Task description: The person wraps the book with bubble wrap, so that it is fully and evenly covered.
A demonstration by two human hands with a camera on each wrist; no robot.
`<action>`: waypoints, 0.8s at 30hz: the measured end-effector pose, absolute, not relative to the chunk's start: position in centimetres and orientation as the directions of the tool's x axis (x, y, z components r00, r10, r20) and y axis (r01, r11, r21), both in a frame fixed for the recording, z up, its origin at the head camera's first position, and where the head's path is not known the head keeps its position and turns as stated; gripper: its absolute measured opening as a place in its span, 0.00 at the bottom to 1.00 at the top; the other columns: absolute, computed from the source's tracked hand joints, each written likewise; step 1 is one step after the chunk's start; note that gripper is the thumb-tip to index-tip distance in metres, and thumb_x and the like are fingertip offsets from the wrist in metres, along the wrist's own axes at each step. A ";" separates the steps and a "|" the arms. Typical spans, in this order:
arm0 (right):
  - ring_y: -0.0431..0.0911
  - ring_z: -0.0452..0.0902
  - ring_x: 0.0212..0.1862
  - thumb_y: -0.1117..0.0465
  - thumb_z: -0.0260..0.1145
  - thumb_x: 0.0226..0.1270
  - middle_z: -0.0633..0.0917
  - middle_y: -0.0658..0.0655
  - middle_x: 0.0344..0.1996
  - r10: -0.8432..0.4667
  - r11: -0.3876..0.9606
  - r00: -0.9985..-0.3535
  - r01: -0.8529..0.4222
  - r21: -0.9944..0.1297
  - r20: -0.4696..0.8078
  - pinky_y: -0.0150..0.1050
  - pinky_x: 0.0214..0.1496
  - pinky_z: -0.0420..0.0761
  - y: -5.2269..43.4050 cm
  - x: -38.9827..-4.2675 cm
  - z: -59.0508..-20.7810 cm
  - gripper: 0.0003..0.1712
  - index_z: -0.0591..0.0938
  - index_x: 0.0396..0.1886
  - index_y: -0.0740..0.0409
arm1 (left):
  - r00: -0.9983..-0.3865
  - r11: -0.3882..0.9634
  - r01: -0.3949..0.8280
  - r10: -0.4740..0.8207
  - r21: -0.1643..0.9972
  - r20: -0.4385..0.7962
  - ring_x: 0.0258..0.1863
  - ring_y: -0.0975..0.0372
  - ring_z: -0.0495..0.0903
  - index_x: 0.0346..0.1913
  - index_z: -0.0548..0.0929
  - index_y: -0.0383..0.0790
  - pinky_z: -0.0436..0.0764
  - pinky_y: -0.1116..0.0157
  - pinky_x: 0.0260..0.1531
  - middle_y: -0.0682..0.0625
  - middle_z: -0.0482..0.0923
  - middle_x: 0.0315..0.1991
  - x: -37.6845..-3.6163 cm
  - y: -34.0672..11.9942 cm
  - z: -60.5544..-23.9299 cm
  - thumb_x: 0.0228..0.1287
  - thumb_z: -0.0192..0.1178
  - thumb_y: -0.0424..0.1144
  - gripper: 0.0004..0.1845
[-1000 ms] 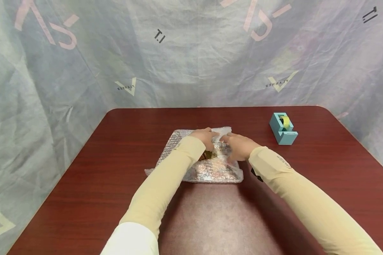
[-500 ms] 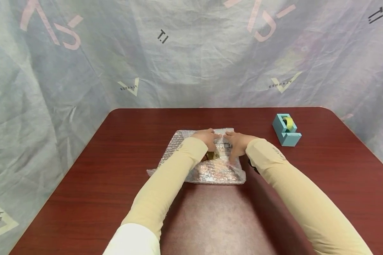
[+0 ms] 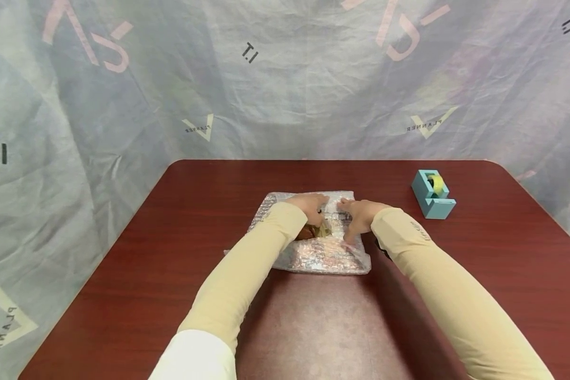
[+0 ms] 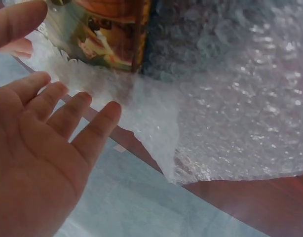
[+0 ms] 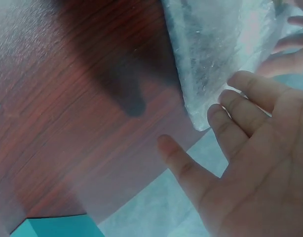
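- At mid-surface, left hand (image 3: 310, 205) lies on the far part of a bubble wrap bundle (image 3: 313, 248), fingers straight and spread; the left wrist view shows the open palm (image 4: 38, 163) with fingertips touching the wrap's edge.
- Right hand (image 3: 358, 214) rests beside it on the same bundle, fingers extended and relaxed, gripping nothing; the right wrist view shows the palm (image 5: 260, 163) open, fingertips at the wrap's corner.
- The two hands sit close together, nearly touching, at the bundle's far edge.
- Bubble wrap is folded over a printed item (image 4: 99, 29); the head view shows only a small brown-gold patch (image 3: 315, 230) of it between the hands.
- Left wrist view alone gives the item's cover: orange and green artwork with figures, dark spine edge; no lettering readable.
- Right wrist view alone shows the wrap's folded corner hanging just over the wood grain.
- Surface (image 3: 180, 221): dark red-brown wood finish, rounded far corners, sheen near the person.
- Teal tape dispenser (image 3: 433, 193) with a yellow-green roll stands well apart, at the far right.
- Backdrop (image 3: 285, 79): crinkled pale grey-blue sheeting on all sides, printed "PLANNER" (reads mirrored) with chevron marks, "I.T" in black, large pink letter shapes.
- Cream sleeves (image 3: 247, 264) cover both forearms; small writing on the right sleeve, too small to read.
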State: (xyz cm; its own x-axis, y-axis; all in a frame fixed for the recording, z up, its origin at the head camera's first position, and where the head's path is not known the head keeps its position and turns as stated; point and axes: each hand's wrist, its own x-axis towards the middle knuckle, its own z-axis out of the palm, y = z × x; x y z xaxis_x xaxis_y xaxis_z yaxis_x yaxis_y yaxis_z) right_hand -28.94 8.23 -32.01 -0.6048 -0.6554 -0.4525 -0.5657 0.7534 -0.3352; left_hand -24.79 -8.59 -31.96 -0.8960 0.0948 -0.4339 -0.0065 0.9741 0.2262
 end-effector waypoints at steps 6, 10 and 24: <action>0.64 0.45 0.79 0.53 0.77 0.58 0.49 0.66 0.80 -0.672 0.736 -0.595 -0.601 -0.312 -0.440 0.57 0.75 0.60 8.3 -28.6 -31.8 0.60 0.52 0.82 0.60 | -0.891 0.969 -0.017 0.097 0.246 -0.444 0.80 0.58 0.48 0.82 0.53 0.50 0.61 0.60 0.72 0.52 0.47 0.82 -24.7 -8.8 -31.6 0.77 0.55 0.43 0.36; 0.65 0.47 0.79 0.54 0.77 0.56 0.51 0.67 0.80 -0.678 0.730 -0.595 -0.614 -0.300 -0.431 0.57 0.74 0.62 8.4 -28.7 -31.7 0.60 0.53 0.82 0.61 | -0.888 0.979 -0.032 0.064 0.199 -0.456 0.79 0.59 0.52 0.81 0.58 0.56 0.64 0.58 0.71 0.55 0.52 0.81 -25.4 -9.1 -31.8 0.77 0.55 0.46 0.34; 0.65 0.49 0.78 0.58 0.77 0.53 0.51 0.68 0.80 -0.685 0.728 -0.599 -0.591 -0.348 -0.415 0.57 0.74 0.62 8.6 -28.9 -31.9 0.61 0.53 0.82 0.61 | -0.905 0.991 0.013 0.067 0.130 -0.419 0.78 0.52 0.55 0.79 0.63 0.50 0.60 0.53 0.74 0.48 0.61 0.78 -23.5 -11.7 -28.7 0.80 0.51 0.47 0.29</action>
